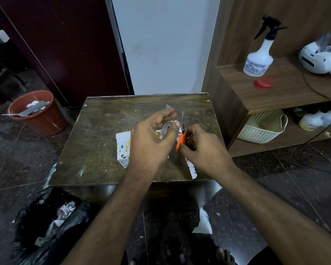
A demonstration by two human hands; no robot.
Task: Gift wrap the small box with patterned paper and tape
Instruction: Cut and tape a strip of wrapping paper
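Bare toes (225,255) are poking in at the very near edge, right by a black rubbish bag (46,222) slumping on the floor at near left. Both forearms are reaching out over the dark wooden surface (96,134). Left hand (151,142) is hovering in the middle, fingers (164,113) curling round a roll of clear tape (167,127), thumb pressing its near side, and a short tab of tape is sticking up past the fingertips. Right hand (201,146) is sitting just beside it, fingers wrapping the orange handles of the scissors (182,138), whose blades are pointing up and away, nearly closed, right next to the tape roll. Under both hands the patterned paper (123,148) is lying on the surface, white with small coloured shapes, peeking out on the left and again at near right. I cannot make out the small box itself; the hands are covering that spot. Off to far left a red bucket (42,115) is holding paper scraps, and on the wooden shelf at right a white spray bottle (258,60) is standing by a red cap (263,84).
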